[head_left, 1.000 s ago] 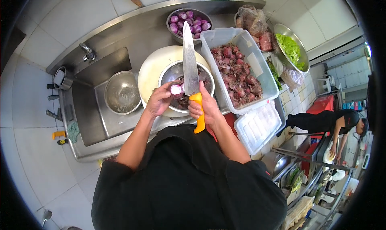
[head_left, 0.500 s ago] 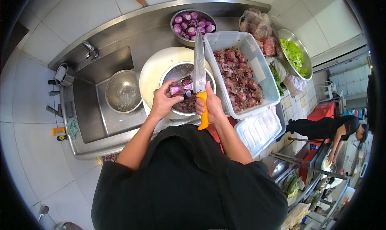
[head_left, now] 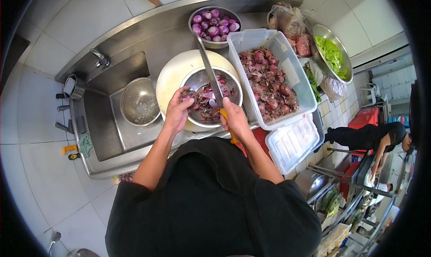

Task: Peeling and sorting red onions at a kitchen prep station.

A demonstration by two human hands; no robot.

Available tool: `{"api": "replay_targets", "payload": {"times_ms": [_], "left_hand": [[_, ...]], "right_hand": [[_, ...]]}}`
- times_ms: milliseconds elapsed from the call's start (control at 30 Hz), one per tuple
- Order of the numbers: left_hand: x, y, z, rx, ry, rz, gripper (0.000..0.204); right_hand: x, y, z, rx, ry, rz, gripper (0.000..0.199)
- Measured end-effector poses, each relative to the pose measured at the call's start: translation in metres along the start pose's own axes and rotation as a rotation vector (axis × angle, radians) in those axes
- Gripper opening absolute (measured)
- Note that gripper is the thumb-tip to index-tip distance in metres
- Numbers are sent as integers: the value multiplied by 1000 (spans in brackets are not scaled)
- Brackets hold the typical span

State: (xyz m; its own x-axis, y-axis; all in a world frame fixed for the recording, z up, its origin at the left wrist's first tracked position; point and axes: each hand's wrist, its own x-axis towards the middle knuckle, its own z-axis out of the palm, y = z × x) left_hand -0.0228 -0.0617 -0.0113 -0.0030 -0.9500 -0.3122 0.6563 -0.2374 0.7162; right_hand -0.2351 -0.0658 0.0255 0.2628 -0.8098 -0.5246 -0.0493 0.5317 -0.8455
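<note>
My left hand is closed, thumb and fingers pinching a red onion whose dark, papery skin shows; the hand partly hides it. In my right hand is a large knife with an orange handle. Its broad blade points away from me and slants left, crossing over a perforated steel colander. Onion skins and trimmed bits lie inside the colander, which rests on a round, cream-coloured board.
Beyond the board stands a steel bowl of peeled red onions. A clear plastic bin of unpeeled onions sits right, its lid nearer me. Left is a sink holding a basin. Lettuce and a co-worker are farther right.
The knife blade has swung left and its edge now shows narrow. My left hand has turned and shifted slightly left with the onion. The pale cut onion faces seen earlier are less visible.
</note>
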Motion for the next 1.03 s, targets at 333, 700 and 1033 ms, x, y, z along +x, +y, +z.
{"api": "replay_targets", "payload": {"times_ms": [333, 700, 1033], "left_hand": [[-4, 0, 14, 40, 25, 96, 44], [-16, -31, 14, 190, 0, 166, 46], [-21, -24, 6, 249, -137, -42, 55]], "right_hand": [[-25, 17, 19, -682, 139, -379, 48], [-27, 23, 26, -674, 171, -339, 48], [-2, 11, 2, -298, 3, -50, 62]]}}
